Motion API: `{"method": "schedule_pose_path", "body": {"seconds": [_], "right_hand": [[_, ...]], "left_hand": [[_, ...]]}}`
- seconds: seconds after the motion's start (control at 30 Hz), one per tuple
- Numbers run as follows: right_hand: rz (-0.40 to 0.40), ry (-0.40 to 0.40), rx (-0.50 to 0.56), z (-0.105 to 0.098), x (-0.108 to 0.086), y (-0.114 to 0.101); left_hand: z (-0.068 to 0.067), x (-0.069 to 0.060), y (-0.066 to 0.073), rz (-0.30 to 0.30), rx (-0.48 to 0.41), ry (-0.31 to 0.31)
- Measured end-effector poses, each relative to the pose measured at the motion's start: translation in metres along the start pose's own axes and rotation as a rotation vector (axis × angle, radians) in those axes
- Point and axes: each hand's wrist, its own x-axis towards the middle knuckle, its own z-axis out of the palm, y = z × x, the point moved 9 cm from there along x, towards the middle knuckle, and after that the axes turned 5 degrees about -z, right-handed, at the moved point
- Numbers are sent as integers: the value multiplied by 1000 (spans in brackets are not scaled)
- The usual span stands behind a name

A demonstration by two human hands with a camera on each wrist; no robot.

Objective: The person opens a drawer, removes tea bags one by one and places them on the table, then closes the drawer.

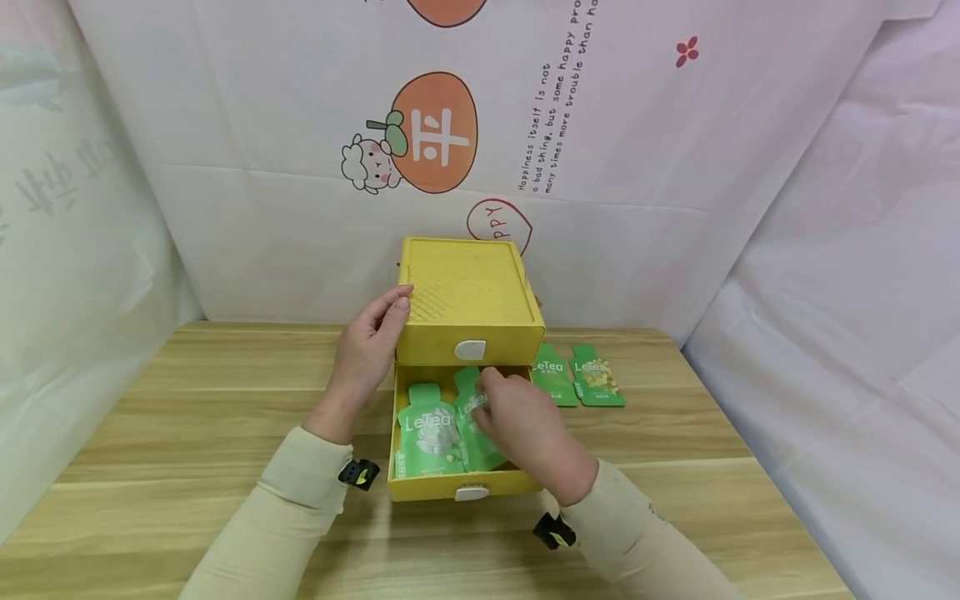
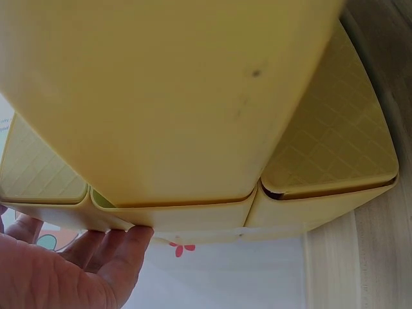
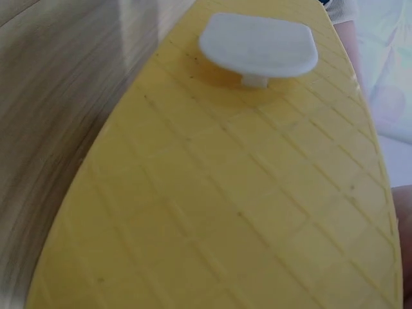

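A small yellow two-drawer box point(image 1: 468, 279) stands at the back of the table, its lower drawer point(image 1: 427, 486) pulled out. Two green LeTea pouches lie in that drawer: the left pouch point(image 1: 429, 437) is in full sight, the right pouch point(image 1: 472, 433) partly covered. My right hand point(image 1: 528, 425) reaches into the drawer with curled fingers and pinches the right pouch near its upper part; the fingertips are partly hidden. My left hand point(image 1: 367, 346) rests against the box's left side, fingers fairly straight. In the left wrist view, the left fingers point(image 2: 132, 254) touch the box's edge.
Two more green pouches, one plain point(image 1: 555, 379) and one with a yellow print point(image 1: 596, 379), lie on the table right of the box. The upper drawer, with its white handle point(image 1: 471, 350), is closed. A printed white cloth point(image 1: 637, 208) hangs behind.
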Motion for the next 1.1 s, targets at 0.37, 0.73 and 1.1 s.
{"method": "schedule_pose_path", "body": {"seconds": [0.37, 0.73, 1.1], "right_hand": [[8, 19, 98, -3, 1, 4], [97, 23, 187, -8, 4, 17], [163, -3, 286, -9, 3, 31]], "left_hand": [[-1, 0, 0, 1, -6, 6], [-1, 1, 0, 10, 3, 2], [-4, 5, 0, 18, 6, -7]]}}
